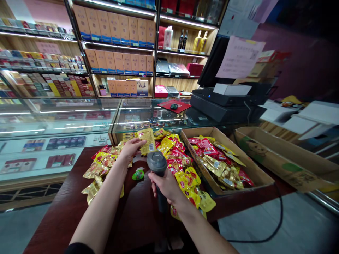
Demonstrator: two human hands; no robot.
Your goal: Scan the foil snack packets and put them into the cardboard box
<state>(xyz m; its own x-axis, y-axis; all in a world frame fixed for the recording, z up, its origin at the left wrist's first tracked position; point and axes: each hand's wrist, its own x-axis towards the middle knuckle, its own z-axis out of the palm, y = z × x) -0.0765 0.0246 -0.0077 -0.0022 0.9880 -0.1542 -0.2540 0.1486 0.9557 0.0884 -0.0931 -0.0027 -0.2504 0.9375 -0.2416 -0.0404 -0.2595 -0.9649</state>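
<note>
My left hand [132, 147] pinches the edge of a yellow snack packet [147, 139], whose printed side with a barcode faces me. Just below and to the right of it, my right hand [165, 185] is wrapped round the handle of a black barcode scanner [157, 163], its head close to the packet's lower edge. Gold and yellow packets [96, 167] lie heaped left of my left forearm. A larger pile of red and yellow packets [176, 155] spreads behind and right of the scanner. Between my hands a small green wrapped item [138, 174] rests on the dark wooden table [127, 218].
An open cardboard box [261, 183] of packets stands on the right, beside another open carton [293, 169]. Behind are a glass counter [92, 121], a mouse [174, 106] on a red mat, and a black register [219, 102]. A cable [280, 215] hangs at the right.
</note>
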